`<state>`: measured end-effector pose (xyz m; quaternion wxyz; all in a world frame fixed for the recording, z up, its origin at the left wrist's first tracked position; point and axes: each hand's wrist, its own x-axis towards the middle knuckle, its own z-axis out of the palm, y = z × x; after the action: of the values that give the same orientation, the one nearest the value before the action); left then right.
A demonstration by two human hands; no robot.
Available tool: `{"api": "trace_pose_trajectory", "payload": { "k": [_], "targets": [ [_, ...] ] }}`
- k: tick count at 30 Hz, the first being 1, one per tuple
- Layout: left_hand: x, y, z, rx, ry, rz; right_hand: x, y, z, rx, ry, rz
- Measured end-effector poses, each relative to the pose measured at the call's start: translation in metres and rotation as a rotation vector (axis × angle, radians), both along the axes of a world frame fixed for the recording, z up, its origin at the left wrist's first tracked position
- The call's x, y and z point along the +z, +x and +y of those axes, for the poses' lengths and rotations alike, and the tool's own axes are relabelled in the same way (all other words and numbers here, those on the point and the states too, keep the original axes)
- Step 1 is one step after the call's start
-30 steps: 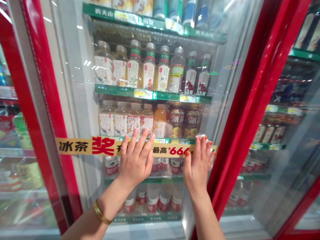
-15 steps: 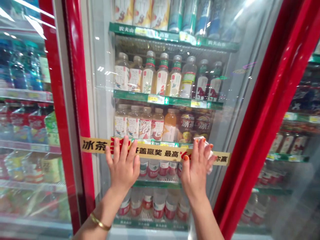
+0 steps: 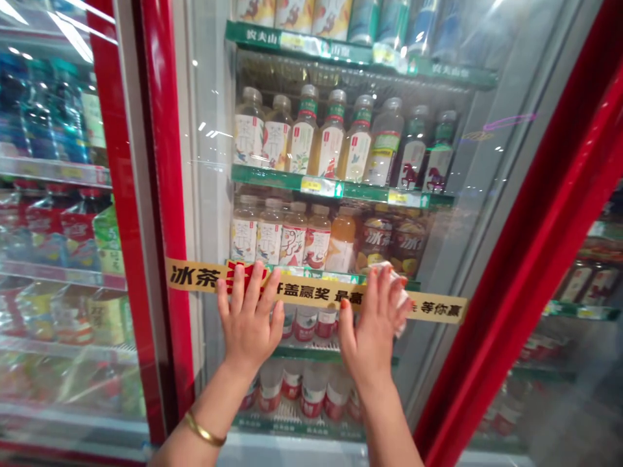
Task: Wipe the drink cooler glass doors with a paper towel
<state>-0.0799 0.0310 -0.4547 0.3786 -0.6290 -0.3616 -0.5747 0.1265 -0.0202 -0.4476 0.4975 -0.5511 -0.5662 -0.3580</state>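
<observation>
My left hand (image 3: pixel 253 327) lies with its fingers spread over the left part of a yellow strip (image 3: pixel 306 293) with black and red lettering across the glass door (image 3: pixel 207 181). It holds nothing, and a gold bangle (image 3: pixel 204 431) circles the wrist. Further right, my right hand (image 3: pixel 370 337) rests on the same strip with its fingers stretched. A crumpled white tissue (image 3: pixel 402 299) is under those fingers, pressed toward the glass; part of it sticks out at the fingertips and the right side. The hand covers some of the lettering.
Behind the glass, bottled drinks (image 3: pixel 331 146) stand in rows on green-edged shelves (image 3: pixel 272 176). A red door frame (image 3: pixel 516 279) slants along the right, and another red upright (image 3: pixel 168 168) runs on the left. Neighbouring coolers with drinks (image 3: pixel 73 224) flank both sides.
My right hand, with the tissue, has slid left along the strip, closer to my left hand, uncovering more lettering at the right end. The view has shifted slightly; the left hand keeps its place on the strip.
</observation>
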Motion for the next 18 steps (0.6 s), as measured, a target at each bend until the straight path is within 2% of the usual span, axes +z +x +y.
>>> {"api": "trace_pose_trajectory", "payload": {
  "k": [2, 4, 6, 8, 9, 11, 14, 16, 18],
  "targets": [
    [0.000, 0.000, 0.000, -0.006, 0.003, 0.002, 0.000, -0.020, 0.000, 0.095, -0.044, -0.171],
    [0.000, 0.000, 0.000, -0.012, 0.004, 0.000, -0.017, -0.032, -0.003, 0.181, -0.068, -0.349],
    [0.000, 0.000, 0.000, -0.017, 0.000, -0.002, -0.040, -0.026, -0.007, 0.184, -0.070, -0.401],
    [-0.001, 0.001, 0.000, -0.023, -0.004, -0.001, -0.053, -0.005, -0.009, 0.087, -0.051, -0.300],
    [-0.001, 0.001, 0.000, -0.026, -0.005, -0.002, -0.053, 0.007, -0.008, 0.028, -0.033, -0.216],
    [-0.002, 0.001, 0.000, -0.029, -0.002, -0.007, -0.041, 0.020, -0.004, -0.057, 0.001, -0.056],
    [-0.002, 0.001, 0.000, -0.030, -0.007, -0.013, -0.019, 0.005, 0.004, -0.048, 0.002, -0.020],
    [-0.002, 0.000, -0.001, -0.031, -0.008, -0.009, -0.023, -0.019, 0.006, 0.020, -0.032, -0.162],
    [-0.001, 0.000, -0.001, -0.031, -0.001, -0.006, -0.045, -0.036, 0.002, 0.104, -0.062, -0.317]
  ]
}}
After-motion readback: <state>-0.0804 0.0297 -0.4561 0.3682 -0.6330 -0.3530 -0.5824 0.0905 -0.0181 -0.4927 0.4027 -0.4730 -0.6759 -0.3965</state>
